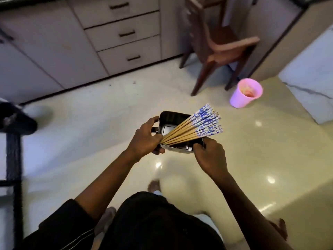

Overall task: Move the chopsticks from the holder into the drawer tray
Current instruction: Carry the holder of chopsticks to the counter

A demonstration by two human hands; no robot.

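Chopsticks [194, 128] lie fanned across a black holder [170, 121] at frame centre, bare wooden ends bunched toward 8 o'clock and blue-and-white patterned tops spreading toward 2 o'clock past the holder's rim; the holder is carried in mid-air above a glossy pale floor [108, 150], open side toward the camera, its inside otherwise dark.

The left hand [146, 139] is curled shut round the holder's 9 o'clock side, thumb over the rim and the other fingers wrapped beneath, with the wooden ends of the chopsticks running in against the knuckles; whether those fingers also pinch the sticks cannot be told. The right hand [210, 154] grips the holder's corner at 4 o'clock, fingers folded closed on its edge just below the patterned tops; it is touching the holder, not clearly the chopsticks.

At 11 to 12 o'clock stands a pale cabinet with a stack of drawers [124, 33], all closed, each with a dark bar handle; at 1 o'clock is a brown wooden chair [221, 42], blurred; near its legs, at 2 o'clock from the holder, sits a pink bin [246, 95] on the floor, well apart from the hands. A dark blurred frame [12, 141] runs down the 9 o'clock edge. No drawer tray shows.
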